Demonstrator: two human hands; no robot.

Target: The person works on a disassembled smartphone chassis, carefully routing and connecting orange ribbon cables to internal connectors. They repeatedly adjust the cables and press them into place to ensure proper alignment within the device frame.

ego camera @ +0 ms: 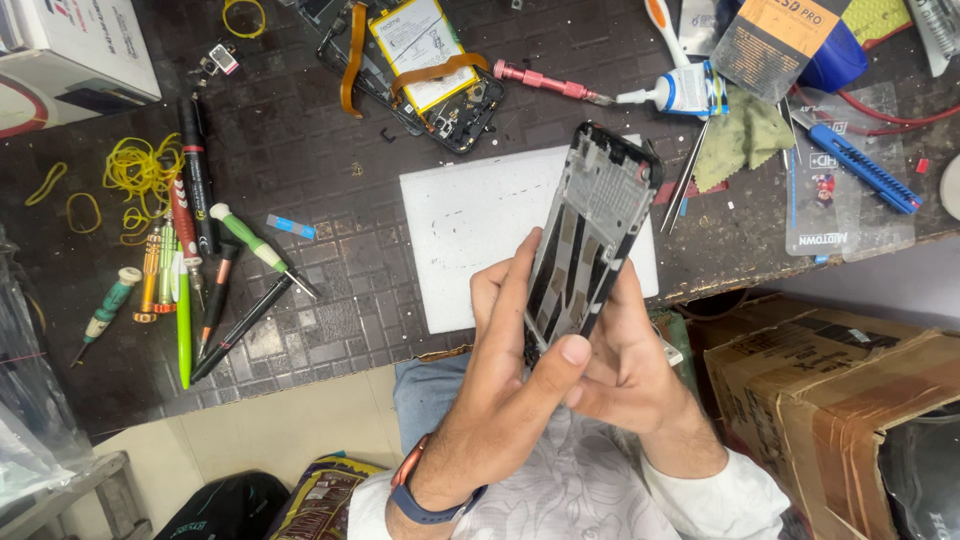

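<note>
- While both hands met above the near edge of the counter point(330, 330), the left hand point(505, 375) was wrapped around the lower end of a phone frame point(590, 225), its fingers along the frame's left side and its thumb pressed across the bottom.
- The right hand point(625, 365) clasped the same lower end from the other side, fingers curled behind it and touching the left thumb.
- The phone frame stood tilted, inner side up, its top end pointing away from the hands over a white mat point(470, 225) that lay just beyond them.
- A watch with a dark blue strap point(420, 495) sat on the left wrist, and a white sleeve point(730, 495) covered the right forearm.
- Beyond the mat, farther from the hands, an opened phone point(425, 70) with its battery and orange ribbon cables showing lay on the counter.
- A pink screwdriver point(545, 82) and a white glue tube point(680, 90) lay just right of that phone.
- Well to the left of the left hand, a row of screwdrivers and pens point(200, 270) rested beside a heap of yellow rubber bands point(140, 170).
- Off to the right of the right hand, a blue tool point(860, 165) lay on a clear packet, and a cardboard box point(830, 385) stood below the counter edge.
</note>
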